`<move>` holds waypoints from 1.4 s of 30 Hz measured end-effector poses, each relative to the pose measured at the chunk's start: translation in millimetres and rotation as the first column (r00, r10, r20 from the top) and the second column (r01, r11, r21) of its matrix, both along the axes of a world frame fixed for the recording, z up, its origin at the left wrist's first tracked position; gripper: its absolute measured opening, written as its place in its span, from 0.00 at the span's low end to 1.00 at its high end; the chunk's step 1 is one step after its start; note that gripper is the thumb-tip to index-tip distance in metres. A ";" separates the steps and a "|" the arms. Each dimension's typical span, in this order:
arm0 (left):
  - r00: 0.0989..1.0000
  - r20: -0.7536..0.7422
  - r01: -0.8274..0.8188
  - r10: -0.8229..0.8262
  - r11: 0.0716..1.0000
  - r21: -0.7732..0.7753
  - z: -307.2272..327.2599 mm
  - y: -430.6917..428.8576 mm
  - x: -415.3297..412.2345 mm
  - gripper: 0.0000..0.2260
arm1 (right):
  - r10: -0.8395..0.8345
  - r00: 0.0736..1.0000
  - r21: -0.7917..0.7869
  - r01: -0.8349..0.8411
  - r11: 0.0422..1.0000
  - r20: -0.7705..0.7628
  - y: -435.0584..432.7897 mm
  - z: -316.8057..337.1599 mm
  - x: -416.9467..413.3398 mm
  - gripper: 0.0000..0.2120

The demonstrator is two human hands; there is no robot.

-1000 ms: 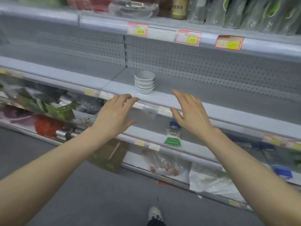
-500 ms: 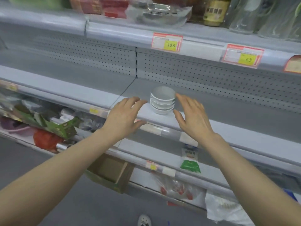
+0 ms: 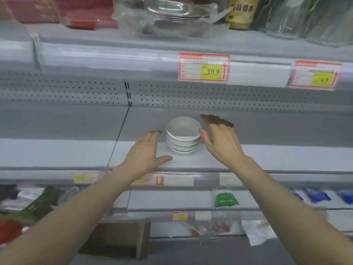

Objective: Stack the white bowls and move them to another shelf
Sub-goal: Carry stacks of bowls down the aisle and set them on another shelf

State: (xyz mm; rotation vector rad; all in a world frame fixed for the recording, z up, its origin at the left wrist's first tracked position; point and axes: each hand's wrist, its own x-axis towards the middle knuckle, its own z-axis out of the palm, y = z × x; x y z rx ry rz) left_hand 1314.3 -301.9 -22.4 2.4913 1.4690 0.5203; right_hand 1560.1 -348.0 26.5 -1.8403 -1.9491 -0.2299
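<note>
Store shelving in grey metal. Middle shelf point(image 3: 286, 157) backed by a perforated panel point(image 3: 248, 96), with a vertical seam left of centre. Upper shelf point(image 3: 114, 54) edge carries a red-and-yellow price tag point(image 3: 204, 67) reading 10.9; plastic-wrapped metal trays point(image 3: 164, 14) above. Lower shelf point(image 3: 172, 199) holds a green packet point(image 3: 226, 199). Cardboard box point(image 3: 118, 238) on grey floor point(image 3: 191, 253)

The stack of white bowls point(image 3: 183, 136) smears at its sides, so I can't count it for sure, nor tell whether the right hand point(image 3: 221, 138) touches the rim. Goods on the top shelf point(image 3: 114, 56) are cut off by the upper edge. The far price tag point(image 3: 316, 75) is too blurred to read. Lower down, the green packet point(image 3: 226, 199) and the blue packet point(image 3: 318, 196) are just blurs.
</note>
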 end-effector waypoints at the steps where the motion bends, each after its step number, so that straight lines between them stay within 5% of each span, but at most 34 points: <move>1: 1.000 -0.010 0.028 -0.028 0.999 -0.030 -2.9 9.8 -2.1 0.42 | -0.042 0.999 -0.016 0.042 0.999 -0.019 2.9 -0.7 -4.2 0.22; 12: 0.910 0.255 0.405 -0.327 0.830 -0.383 -21.5 79.0 -0.3 0.45 | -0.424 0.876 -0.210 0.380 0.901 -0.230 8.0 -5.7 -58.9 0.17; 19: 0.824 0.465 0.514 -0.324 0.774 -0.371 -15.7 86.4 17.7 0.34 | -0.473 0.843 -0.215 0.428 0.878 -0.255 13.4 -10.8 -66.9 0.20; 24: 0.783 0.485 0.611 -0.389 0.629 -0.482 -23.4 93.1 28.8 0.33 | -0.485 0.828 -0.246 0.427 0.870 -0.281 19.8 -12.3 -64.4 0.20; 36: 0.804 0.493 0.523 -0.333 0.791 -0.318 -25.3 87.8 28.9 0.34 | -0.477 0.764 -0.226 0.420 0.879 -0.434 10.1 -21.0 -68.4 0.19; 42: 0.757 0.592 0.571 -0.276 0.721 -0.394 -19.4 65.1 19.7 0.41 | -0.484 0.752 -0.213 0.436 0.874 -0.448 -13.6 -13.1 -77.0 0.20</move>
